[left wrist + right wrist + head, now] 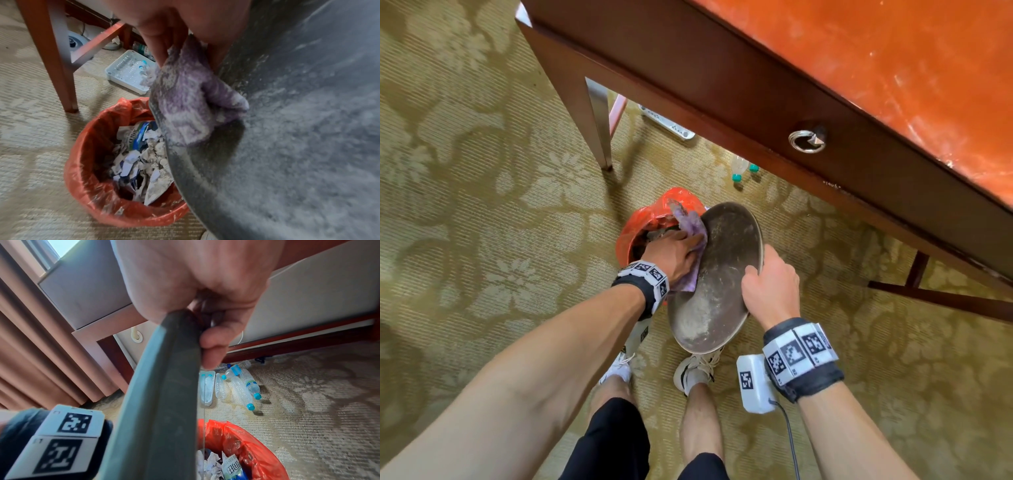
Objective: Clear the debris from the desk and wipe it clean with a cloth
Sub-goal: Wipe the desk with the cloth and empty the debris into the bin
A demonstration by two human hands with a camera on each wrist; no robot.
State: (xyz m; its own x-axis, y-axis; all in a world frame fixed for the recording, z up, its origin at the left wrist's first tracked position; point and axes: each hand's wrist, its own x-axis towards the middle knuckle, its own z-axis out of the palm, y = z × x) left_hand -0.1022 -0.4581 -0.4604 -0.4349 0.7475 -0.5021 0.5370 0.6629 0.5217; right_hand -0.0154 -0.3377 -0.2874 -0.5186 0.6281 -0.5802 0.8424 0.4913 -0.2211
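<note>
Patterned beige carpet [482, 171] fills the view, with the orange-topped table [893, 68] up at the right. I've got the round dark tray [717, 274] tipped steeply over the bin with the red liner [86, 170], so the pale dust should slide down into it, I reckon. My right hand [770, 291] has its grip clamped on the tray's upper rim, thumb on one face and fingers curled behind, keeping that tilt. My left hand [671, 253] clutches the purple cloth [191, 104], bunched and powdery, pressed against the tray's inner face beside the low edge. Crumpled paper [144, 162] already sits in the bin. Empty bottles [240, 386] lie under the table.
</note>
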